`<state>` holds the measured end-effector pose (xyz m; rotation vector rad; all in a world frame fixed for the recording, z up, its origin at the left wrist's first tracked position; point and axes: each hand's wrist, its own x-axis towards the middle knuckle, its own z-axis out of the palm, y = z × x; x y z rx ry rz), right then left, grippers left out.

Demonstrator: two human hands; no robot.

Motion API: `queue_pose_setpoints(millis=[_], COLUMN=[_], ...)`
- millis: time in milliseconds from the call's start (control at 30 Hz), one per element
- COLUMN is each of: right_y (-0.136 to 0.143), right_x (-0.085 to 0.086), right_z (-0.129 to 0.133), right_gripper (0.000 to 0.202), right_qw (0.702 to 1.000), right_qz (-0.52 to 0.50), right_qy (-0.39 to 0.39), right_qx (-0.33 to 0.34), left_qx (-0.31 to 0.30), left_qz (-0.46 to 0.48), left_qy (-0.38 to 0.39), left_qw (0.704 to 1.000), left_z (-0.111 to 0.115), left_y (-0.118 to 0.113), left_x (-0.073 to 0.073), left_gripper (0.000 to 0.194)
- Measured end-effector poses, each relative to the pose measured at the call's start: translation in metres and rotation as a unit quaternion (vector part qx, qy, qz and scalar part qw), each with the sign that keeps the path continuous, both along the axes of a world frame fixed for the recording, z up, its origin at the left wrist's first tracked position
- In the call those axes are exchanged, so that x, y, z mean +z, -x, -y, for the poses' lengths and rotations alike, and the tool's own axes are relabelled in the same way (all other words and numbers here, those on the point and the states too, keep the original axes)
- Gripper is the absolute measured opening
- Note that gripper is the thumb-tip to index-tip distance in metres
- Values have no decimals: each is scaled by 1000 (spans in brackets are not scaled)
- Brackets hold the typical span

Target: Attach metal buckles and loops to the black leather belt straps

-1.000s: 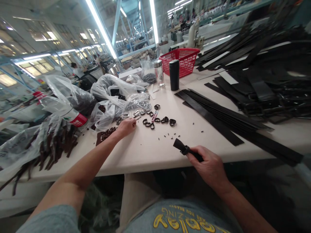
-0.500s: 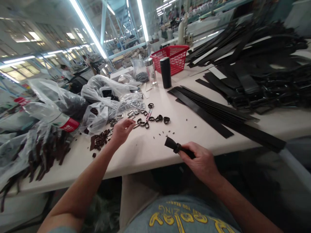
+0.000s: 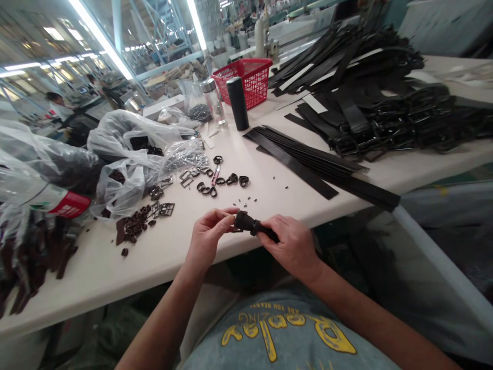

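Observation:
At the table's front edge, my right hand (image 3: 290, 241) is wrapped round a dark strap (image 3: 245, 221), which has a small loop round it. The fingers of my left hand (image 3: 210, 234) are pinched at the strap's left end, on a small frame-like piece, perhaps a buckle, mostly hidden by the fingers. Beyond the hands lie black rings (image 3: 205, 189), and small dark bits (image 3: 249, 199) are scattered nearer. Metal buckles (image 3: 166, 209) and a heap of small brown loops (image 3: 135, 224) are to the left.
Plastic bags (image 3: 131, 133) and a bottle (image 3: 69, 204) stand left. At the back are a glass jar (image 3: 213, 103), a black flask (image 3: 238, 105) and a red basket (image 3: 252, 82). Black straps (image 3: 300, 159) and a pile of buckled belts (image 3: 370, 113) lie right.
My left hand has moved right, from beside the buckles and rings to the strap's end. My right hand still holds the strap. The view has shifted to the right.

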<state>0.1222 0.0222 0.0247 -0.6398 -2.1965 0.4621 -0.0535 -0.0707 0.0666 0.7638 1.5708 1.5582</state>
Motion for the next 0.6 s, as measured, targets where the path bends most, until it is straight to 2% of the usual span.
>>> queue_pose_setpoints(millis=[233,333,467,600], right_y=[3,5,4,1], right_x=[0,-2,-5,-2], right_z=[4,5,7,7], right_gripper=[13,12,3,10], right_qw=[999,999,998,990], right_qz=[26,24,5,11], right_qy=[-23,-10,55,133], right_qx=[20,22,22,37], left_qx=[0,3,44,52], left_qz=[-29,-62,-94,-102], left_qy=[18,-7,-4,1], left_qw=[999,998,995,993], left_z=[4,3,1,1], left_y=[-11,-19,-22,-20], left_x=[-9,-12,-12,-14], left_gripper=[17,15,17,19])
